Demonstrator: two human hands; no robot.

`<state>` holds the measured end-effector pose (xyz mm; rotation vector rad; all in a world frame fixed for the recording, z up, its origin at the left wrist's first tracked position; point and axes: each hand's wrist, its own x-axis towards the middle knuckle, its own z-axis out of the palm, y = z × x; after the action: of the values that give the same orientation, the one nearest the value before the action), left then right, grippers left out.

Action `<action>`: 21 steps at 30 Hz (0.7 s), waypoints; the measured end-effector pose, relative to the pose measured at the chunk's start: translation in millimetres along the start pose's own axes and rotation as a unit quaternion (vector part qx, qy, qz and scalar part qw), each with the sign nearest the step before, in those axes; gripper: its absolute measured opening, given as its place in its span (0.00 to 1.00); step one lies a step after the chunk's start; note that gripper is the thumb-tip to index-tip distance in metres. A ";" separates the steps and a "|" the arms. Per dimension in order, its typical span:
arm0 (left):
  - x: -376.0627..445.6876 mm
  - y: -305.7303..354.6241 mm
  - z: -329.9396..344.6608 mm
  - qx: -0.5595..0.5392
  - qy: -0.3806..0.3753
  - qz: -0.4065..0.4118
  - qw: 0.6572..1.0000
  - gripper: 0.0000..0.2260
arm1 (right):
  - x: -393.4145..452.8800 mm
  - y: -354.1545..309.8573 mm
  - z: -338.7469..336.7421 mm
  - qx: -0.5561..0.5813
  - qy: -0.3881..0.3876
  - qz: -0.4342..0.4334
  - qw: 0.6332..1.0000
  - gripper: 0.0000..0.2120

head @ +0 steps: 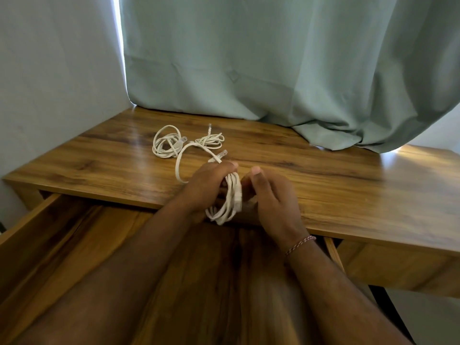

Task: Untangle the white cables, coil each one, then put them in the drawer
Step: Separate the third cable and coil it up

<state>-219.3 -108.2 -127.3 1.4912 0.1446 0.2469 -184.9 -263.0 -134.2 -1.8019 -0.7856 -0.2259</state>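
Both forearms reach over the open drawer, which sits pulled out directly beneath them. At the front edge of the tabletop the left hand has its fingers curled round a coil of white cable, its loops hanging down toward the drawer. The right hand sits just beside the coil with fingers bent; whether it pinches a strand I cannot tell. A free tail arcs away from the left hand toward the far side — its long axis runs away from the body. Two more cables, a loose coil and a smaller bundle, lie beyond it, nearer the left hand.
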 end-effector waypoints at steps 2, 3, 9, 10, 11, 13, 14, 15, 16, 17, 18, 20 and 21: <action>0.3 -3.0 -11.7 0.012 -0.096 0.003 0.995 0.18 | 5.8 9.6 -1.1 -0.021 0.029 0.041 0.999 0.08; 0.4 -4.4 -14.4 0.023 -0.128 0.007 0.992 0.18 | 7.7 12.3 -1.4 -0.014 0.015 0.050 0.999 0.10; 1.6 -7.3 -14.7 0.040 -0.235 -0.006 0.971 0.16 | 9.9 24.7 1.7 0.084 -0.070 0.001 0.994 0.22; 2.1 -7.8 -17.1 0.026 -0.246 -0.013 0.969 0.15 | 11.1 27.8 1.4 0.077 -0.068 -0.011 0.995 0.19; 3.1 -8.8 -19.1 0.015 -0.254 -0.021 0.967 0.15 | 11.6 30.9 1.1 0.075 -0.071 -0.021 0.994 0.17; 5.0 -11.0 -20.5 -0.002 -0.284 -0.028 0.959 0.16 | 11.6 31.4 1.1 0.098 -0.084 -0.026 0.991 0.18; 5.3 -11.3 -19.8 -0.013 -0.302 -0.026 0.953 0.16 | 11.6 30.2 1.2 0.115 -0.093 -0.026 0.989 0.20; 5.0 -10.9 -19.2 -0.024 -0.316 -0.025 0.948 0.16 | 11.2 27.8 1.0 0.128 -0.100 -0.026 0.986 0.20; 4.6 -10.6 -19.0 -0.036 -0.326 -0.026 0.944 0.17 | 10.5 26.9 1.4 0.138 -0.107 -0.029 0.984 0.19; 4.6 -11.1 -19.3 -0.048 -0.332 -0.029 0.942 0.17 | 9.9 26.5 1.4 0.150 -0.111 -0.029 0.982 0.16; 4.5 -12.4 -20.1 -0.055 -0.338 -0.030 0.939 0.16 | 9.8 26.2 0.8 0.170 -0.112 -0.021 0.979 0.14; 2.9 -14.6 -21.3 -0.049 -0.343 -0.031 0.938 0.15 | 9.1 25.3 -0.5 0.219 -0.112 -0.003 0.969 0.09; 2.2 -15.8 -21.3 -0.047 -0.347 -0.034 0.936 0.15 | 9.4 26.6 -1.2 0.233 -0.119 -0.002 0.965 0.08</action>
<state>-221.2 -88.0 -144.5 1.3949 -0.3793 -0.3317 -161.3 -265.0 -149.5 -1.3921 -0.9235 0.1683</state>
